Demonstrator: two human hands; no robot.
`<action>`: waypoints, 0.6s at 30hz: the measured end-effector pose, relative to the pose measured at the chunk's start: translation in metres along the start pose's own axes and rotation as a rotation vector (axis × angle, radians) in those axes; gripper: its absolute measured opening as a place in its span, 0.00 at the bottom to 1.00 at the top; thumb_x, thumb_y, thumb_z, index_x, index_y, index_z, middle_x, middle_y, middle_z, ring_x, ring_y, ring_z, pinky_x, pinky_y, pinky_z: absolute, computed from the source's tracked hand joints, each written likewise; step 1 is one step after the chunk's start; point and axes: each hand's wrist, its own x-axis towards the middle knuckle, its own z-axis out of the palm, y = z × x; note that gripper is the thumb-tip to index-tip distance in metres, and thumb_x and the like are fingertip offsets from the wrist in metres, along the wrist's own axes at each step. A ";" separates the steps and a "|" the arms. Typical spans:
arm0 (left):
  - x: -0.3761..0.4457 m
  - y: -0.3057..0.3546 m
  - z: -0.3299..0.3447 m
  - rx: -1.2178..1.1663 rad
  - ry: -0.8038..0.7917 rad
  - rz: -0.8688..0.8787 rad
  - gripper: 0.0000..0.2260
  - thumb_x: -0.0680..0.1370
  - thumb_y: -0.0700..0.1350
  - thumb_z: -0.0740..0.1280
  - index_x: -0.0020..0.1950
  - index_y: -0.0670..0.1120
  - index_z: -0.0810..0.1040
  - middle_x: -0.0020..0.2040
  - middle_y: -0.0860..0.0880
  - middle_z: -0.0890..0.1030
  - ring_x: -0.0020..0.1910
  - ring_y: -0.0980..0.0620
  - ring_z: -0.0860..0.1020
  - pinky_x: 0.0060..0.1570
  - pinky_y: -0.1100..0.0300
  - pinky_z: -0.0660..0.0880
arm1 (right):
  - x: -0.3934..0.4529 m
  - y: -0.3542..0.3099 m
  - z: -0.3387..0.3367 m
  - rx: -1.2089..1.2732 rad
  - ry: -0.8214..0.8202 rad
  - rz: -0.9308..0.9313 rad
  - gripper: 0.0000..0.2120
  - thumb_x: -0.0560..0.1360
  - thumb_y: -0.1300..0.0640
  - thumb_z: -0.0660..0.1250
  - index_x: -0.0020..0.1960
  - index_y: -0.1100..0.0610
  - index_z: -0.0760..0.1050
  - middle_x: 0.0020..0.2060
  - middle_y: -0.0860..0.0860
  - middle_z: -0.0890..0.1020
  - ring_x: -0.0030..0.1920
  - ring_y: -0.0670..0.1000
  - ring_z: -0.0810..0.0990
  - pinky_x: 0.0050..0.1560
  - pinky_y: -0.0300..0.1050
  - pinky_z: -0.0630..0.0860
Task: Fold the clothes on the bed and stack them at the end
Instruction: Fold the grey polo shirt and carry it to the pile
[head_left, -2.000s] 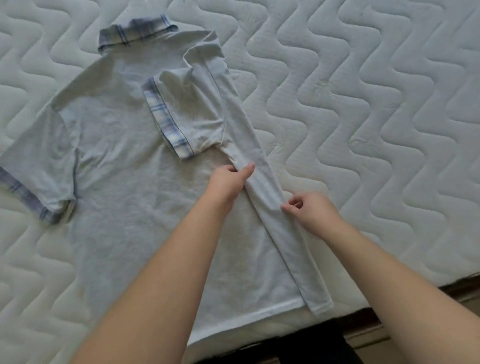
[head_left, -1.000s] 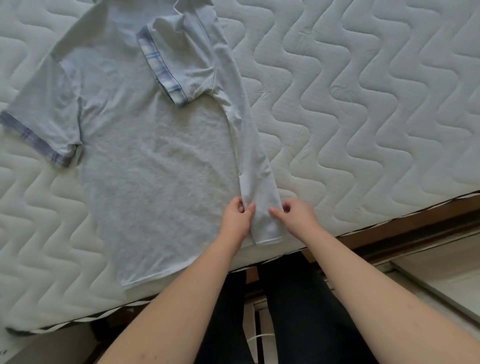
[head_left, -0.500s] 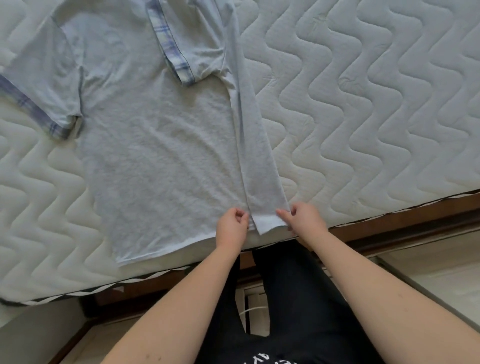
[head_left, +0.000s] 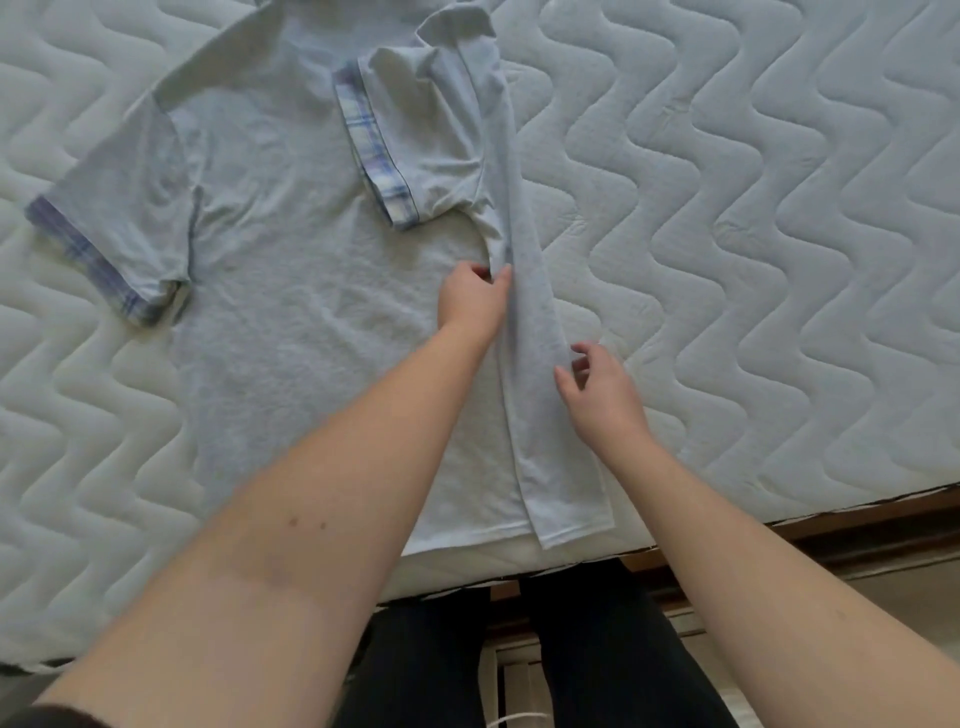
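A light grey polo shirt (head_left: 291, 291) with blue plaid sleeve cuffs lies flat on the white quilted mattress (head_left: 753, 260). Its right side is folded inward as a narrow strip (head_left: 540, 405), and the right sleeve (head_left: 415, 140) lies turned over the chest. My left hand (head_left: 470, 301) rests on the strip's inner edge just below the sleeve, fingertips pinched on the fabric. My right hand (head_left: 597, 389) hovers at the strip's outer edge, fingers apart, holding nothing. The left sleeve (head_left: 119, 228) lies spread out to the left.
The mattress edge (head_left: 779, 519) and a wooden bed frame (head_left: 857, 540) run along the bottom right. My dark-trousered legs (head_left: 597, 665) stand against the bed. Bare mattress stretches to the right of the shirt.
Both hands have moved up from the hem of the folded strip to its middle. My right hand has let go of the fabric. The camera has tilted back up over the shirt.
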 end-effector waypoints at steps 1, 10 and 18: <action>0.012 0.007 0.000 0.051 -0.032 -0.023 0.14 0.78 0.49 0.67 0.58 0.41 0.79 0.55 0.43 0.83 0.54 0.45 0.80 0.52 0.57 0.74 | 0.007 -0.006 0.000 0.014 -0.002 0.013 0.22 0.78 0.53 0.66 0.69 0.59 0.70 0.58 0.56 0.78 0.57 0.56 0.77 0.62 0.51 0.72; 0.024 -0.001 -0.037 0.054 0.044 -0.041 0.03 0.77 0.45 0.66 0.48 0.47 0.76 0.49 0.47 0.82 0.50 0.44 0.81 0.49 0.56 0.77 | 0.046 -0.028 -0.006 -0.064 -0.039 0.078 0.24 0.76 0.47 0.68 0.68 0.57 0.70 0.60 0.56 0.77 0.62 0.56 0.74 0.63 0.50 0.71; 0.051 0.037 -0.032 -0.493 -0.079 -0.226 0.21 0.76 0.49 0.73 0.64 0.39 0.78 0.59 0.44 0.81 0.59 0.47 0.79 0.63 0.49 0.75 | 0.085 -0.060 -0.012 -0.023 -0.043 0.030 0.20 0.76 0.46 0.69 0.62 0.55 0.74 0.52 0.50 0.79 0.52 0.51 0.78 0.49 0.43 0.71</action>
